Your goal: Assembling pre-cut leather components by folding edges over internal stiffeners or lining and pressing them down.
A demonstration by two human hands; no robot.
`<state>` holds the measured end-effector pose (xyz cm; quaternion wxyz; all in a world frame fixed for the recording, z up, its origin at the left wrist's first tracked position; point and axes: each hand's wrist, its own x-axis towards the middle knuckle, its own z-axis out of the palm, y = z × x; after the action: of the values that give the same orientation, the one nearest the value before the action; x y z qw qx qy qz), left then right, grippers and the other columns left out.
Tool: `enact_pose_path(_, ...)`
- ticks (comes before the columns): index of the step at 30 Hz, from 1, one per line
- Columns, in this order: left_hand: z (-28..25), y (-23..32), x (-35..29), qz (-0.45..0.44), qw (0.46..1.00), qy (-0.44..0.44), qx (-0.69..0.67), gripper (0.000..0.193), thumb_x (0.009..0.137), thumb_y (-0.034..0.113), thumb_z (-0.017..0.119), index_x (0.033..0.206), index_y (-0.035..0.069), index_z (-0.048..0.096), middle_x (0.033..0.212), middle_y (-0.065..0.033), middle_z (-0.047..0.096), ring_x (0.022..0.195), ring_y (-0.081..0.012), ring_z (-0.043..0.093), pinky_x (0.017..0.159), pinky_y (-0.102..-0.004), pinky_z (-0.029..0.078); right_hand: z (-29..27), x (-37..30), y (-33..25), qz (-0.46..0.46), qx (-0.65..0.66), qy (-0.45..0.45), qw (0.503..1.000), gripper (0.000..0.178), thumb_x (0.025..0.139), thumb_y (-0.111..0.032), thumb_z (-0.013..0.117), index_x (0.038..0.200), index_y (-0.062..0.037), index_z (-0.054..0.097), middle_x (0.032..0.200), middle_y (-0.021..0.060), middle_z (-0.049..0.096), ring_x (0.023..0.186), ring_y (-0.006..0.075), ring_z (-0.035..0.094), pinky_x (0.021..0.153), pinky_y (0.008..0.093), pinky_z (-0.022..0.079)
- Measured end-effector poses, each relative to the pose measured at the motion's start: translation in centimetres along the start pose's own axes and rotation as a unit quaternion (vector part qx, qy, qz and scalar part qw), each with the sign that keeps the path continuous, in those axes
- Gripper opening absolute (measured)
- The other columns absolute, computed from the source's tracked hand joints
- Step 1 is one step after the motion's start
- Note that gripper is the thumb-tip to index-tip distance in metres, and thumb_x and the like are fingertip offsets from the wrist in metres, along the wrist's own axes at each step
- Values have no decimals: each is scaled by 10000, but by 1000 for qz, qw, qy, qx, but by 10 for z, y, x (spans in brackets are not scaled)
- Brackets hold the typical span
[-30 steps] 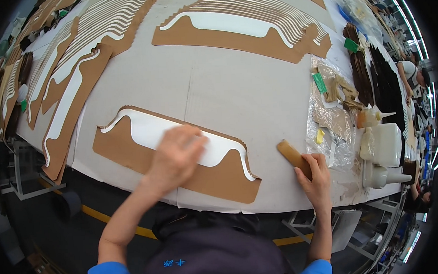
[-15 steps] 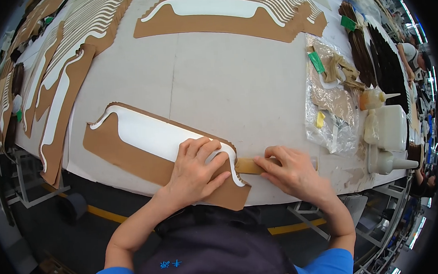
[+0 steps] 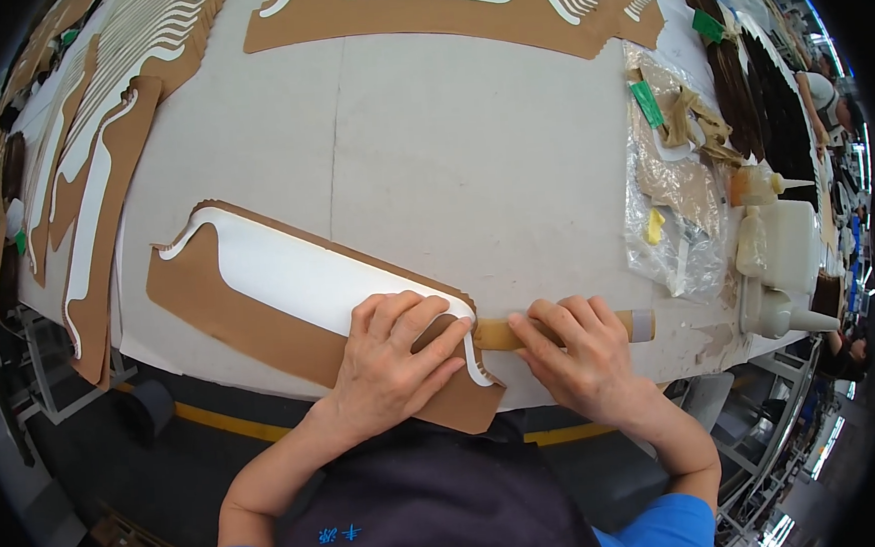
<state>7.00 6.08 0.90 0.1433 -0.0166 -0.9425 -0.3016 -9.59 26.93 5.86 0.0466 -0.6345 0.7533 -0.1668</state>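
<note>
A long brown leather-like piece (image 3: 281, 338) with a white backing panel (image 3: 297, 277) on it lies slantwise on the table in front of me. Its right end has a curved, pleated edge. My left hand (image 3: 391, 357) rests on this end, fingers bent and apart, pressing down, with the fingertips beside the curved edge. My right hand (image 3: 583, 355) is closed round a flat, tan, stick-like tool (image 3: 499, 334) with a grey far end. The tool's left tip meets the pleated edge; its middle is hidden under my fingers.
Overlapping brown-and-white pieces lie at the left (image 3: 112, 193) and back (image 3: 422, 19). On the right are a clear plastic bag (image 3: 680, 229) with scraps, a small amber nozzle bottle (image 3: 753, 186), a white jug (image 3: 789, 247) and dark strips (image 3: 778, 102). The table's front edge runs close to me.
My right hand's grip has shifted and the tool's grey end now shows beyond it. The left hand stays on the piece, its index fingertip nearer the curved edge. The whole view has shifted slightly.
</note>
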Motion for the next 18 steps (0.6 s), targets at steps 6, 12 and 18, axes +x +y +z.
enact_pose_path(6,1,-1,-1,1,1000,-6,8,483,814,260,847,1266,123,745,1347,-72,599,1221,-287,541,1038,-473,407,-4,8,6,-21,-4,-14,1000,451,773,-88,778,1201,31,699,1115,105,627,837,236,591,678,375,429)
enact_pose_path(12,1,0,-2,-2,1000,-11,6,500,805,254,854,1271,111,740,1341,-69,609,1220,-287,541,1045,-478,407,-7,14,15,-49,-4,-32,998,471,741,-99,719,1182,64,699,1117,127,640,839,236,587,677,372,427)
enact_pose_path(18,0,1,-1,-14,1000,-19,9,551,784,255,866,1284,74,724,1336,-66,616,1223,-280,543,1051,-483,410,-6,27,31,-97,-4,-30,995,454,734,-133,696,1145,59,706,1092,115,615,862,243,573,682,365,421)
